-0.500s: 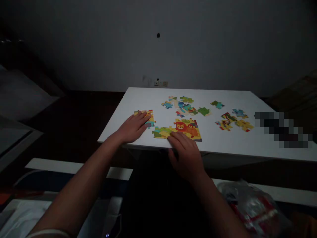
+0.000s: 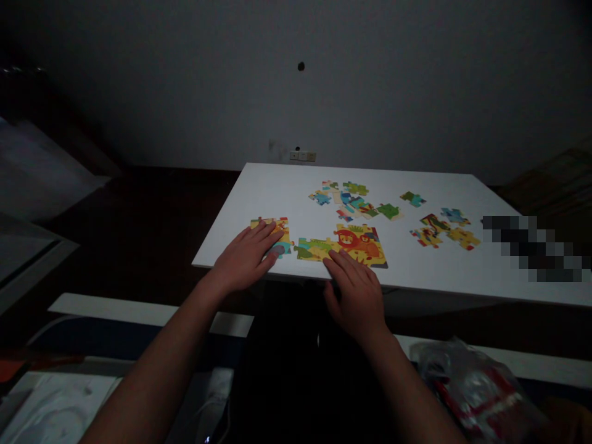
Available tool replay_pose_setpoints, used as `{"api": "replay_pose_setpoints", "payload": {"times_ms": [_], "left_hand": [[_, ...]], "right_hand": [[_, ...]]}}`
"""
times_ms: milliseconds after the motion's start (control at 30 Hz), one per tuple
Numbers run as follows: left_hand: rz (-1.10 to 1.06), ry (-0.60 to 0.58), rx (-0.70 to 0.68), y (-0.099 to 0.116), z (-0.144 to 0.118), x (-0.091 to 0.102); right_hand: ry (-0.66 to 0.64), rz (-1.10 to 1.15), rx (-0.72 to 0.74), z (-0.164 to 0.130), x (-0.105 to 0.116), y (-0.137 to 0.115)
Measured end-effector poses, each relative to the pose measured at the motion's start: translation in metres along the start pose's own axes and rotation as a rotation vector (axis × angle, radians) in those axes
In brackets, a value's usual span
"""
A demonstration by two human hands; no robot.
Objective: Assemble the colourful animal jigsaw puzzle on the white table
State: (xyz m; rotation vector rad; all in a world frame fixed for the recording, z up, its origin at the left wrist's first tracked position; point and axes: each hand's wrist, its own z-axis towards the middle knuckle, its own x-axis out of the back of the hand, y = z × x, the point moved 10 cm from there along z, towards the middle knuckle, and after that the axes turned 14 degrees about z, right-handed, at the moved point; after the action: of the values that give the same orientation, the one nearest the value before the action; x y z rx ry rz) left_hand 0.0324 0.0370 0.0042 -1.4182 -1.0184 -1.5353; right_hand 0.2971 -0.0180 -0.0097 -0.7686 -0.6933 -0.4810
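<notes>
My left hand (image 2: 245, 256) lies flat, fingers stretched out, over a yellow jigsaw section (image 2: 283, 227) near the table's front edge and covers much of it. To its right lies a longer joined jigsaw section (image 2: 367, 246) showing two lions and a green crocodile. The neighbouring edges of both sections are very close; whether they touch I cannot tell. My right hand (image 2: 356, 287) rests its extended fingers on the lower edge of the lion section, the thumb low by the table edge.
Loose jigsaw pieces (image 2: 354, 200) lie in a group at the back middle of the white table (image 2: 226, 228). Further pieces (image 2: 446, 228) are on the right, near a pixelated dark patch (image 2: 531, 246). A plastic bag (image 2: 476, 385) is at the lower right.
My left hand and the yellow section under it have come nearer the table's front edge, level with the lion section. My right hand stays on the lion section. The view has shifted slightly.
</notes>
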Motion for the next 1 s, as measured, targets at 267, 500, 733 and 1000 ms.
{"api": "replay_pose_setpoints", "payload": {"times_ms": [267,500,733,1000], "left_hand": [[0.018,0.016,0.010,0.002,-0.001,0.003],[0.029,0.053,0.023,-0.004,-0.001,0.002],[-0.018,0.137,0.048,-0.019,0.002,-0.003],[-0.031,0.150,0.095,-0.032,0.006,0.001]], "right_hand": [[0.002,0.007,-0.012,-0.003,0.000,0.004],[0.030,-0.029,-0.028,-0.001,0.003,-0.002],[0.165,-0.063,-0.006,0.004,0.010,-0.012],[0.114,-0.040,-0.036,0.003,0.004,-0.009]]}}
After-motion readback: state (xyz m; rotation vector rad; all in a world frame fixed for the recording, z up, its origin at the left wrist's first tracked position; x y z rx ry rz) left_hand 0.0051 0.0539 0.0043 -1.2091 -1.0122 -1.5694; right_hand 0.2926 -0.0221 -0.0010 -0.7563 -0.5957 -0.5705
